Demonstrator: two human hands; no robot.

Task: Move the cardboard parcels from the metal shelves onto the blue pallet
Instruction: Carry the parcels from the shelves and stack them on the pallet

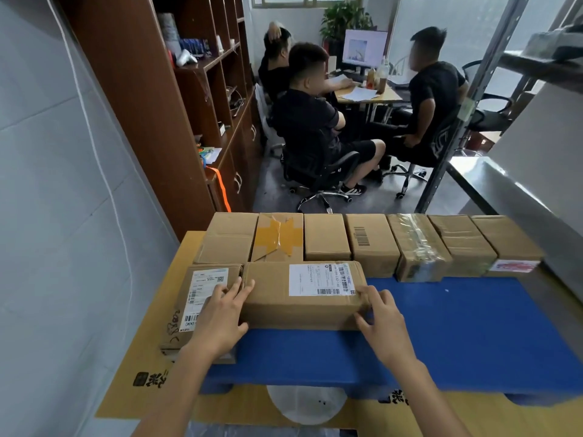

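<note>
A long cardboard parcel (303,294) with a white shipping label lies on the blue pallet (457,335), in a second row. My left hand (220,316) grips its left end, thumb at the front and fingers over the top. Its right end is held by my right hand (383,323) in the same way. To its left lies a flatter labelled parcel (195,298), partly under my left hand. Behind them a row of several cardboard parcels (372,244) runs along the pallet's far edge.
The pallet rests on a yellow cardboard sheet (142,370) on the floor. Metal shelving (492,74) rises at the right, a brown wooden cabinet (151,99) at the left. Three people sit on office chairs at a desk (369,96) beyond the pallet.
</note>
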